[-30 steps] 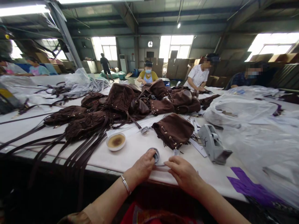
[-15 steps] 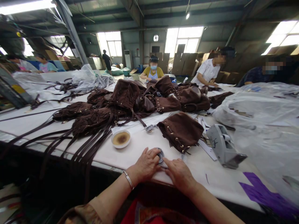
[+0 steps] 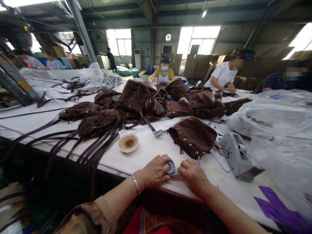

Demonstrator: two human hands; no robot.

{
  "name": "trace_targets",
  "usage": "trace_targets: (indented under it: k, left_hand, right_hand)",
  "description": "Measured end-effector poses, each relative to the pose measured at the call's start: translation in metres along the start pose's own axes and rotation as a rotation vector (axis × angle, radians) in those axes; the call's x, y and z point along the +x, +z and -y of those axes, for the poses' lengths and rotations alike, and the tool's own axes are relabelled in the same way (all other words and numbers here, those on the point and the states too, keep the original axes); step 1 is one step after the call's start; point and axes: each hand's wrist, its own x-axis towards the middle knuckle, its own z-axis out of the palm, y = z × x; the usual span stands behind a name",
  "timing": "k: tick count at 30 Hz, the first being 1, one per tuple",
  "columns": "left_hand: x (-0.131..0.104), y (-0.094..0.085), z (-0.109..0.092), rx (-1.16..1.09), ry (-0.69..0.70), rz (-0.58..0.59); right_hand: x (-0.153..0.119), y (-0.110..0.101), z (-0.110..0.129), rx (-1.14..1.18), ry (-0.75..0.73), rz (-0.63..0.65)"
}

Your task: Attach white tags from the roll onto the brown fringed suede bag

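My left hand (image 3: 156, 170), with a silver bracelet at the wrist, is wrapped round a small grey roll (image 3: 171, 166) at the table's front edge. Just right of it, my right hand (image 3: 193, 175) rests on the table with curled fingers; what its fingertips pinch, if anything, is too small to make out. A brown drawstring bag (image 3: 195, 136) with gold eyelets lies beyond my right hand. A white bowl (image 3: 128, 143) of yellowish stuff with a dark middle stands beyond my left hand.
Brown bags (image 3: 136, 97) are heaped across the table (image 3: 109, 159), with straps hanging over the front edge. A grey tape dispenser (image 3: 240, 157), clear plastic (image 3: 268, 117) and a purple piece (image 3: 280, 208) lie at the right. Several people work around the table.
My right hand has moved away from the grey roll, leaving a gap between my hands. More of the roll shows in my left hand. The view has shifted slightly.
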Motion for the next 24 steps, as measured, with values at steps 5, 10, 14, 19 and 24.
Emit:
trace_targets:
  k: [5,10,14,19,24]
  left_hand:
    - [-0.001,-0.001,0.002,-0.005,0.06,0.009]
    - [-0.003,0.001,0.005,0.018,0.108,-0.002]
    - [-0.008,0.005,0.0,0.07,0.071,-0.077]
    - [-0.019,0.006,-0.031,0.116,-0.301,-0.199]
    - [-0.023,0.005,-0.041,0.048,-0.398,-0.09]
  right_hand:
    - [0.02,-0.003,-0.014,0.025,-0.153,-0.002]
    - [0.039,-0.013,-0.017,0.075,-0.306,0.227]
    - [0.046,-0.014,-0.015,0.087,-0.304,0.291]
    - [0.044,-0.007,-0.004,0.09,-0.23,0.268]
    - [0.045,-0.005,0.001,0.076,-0.195,0.265]
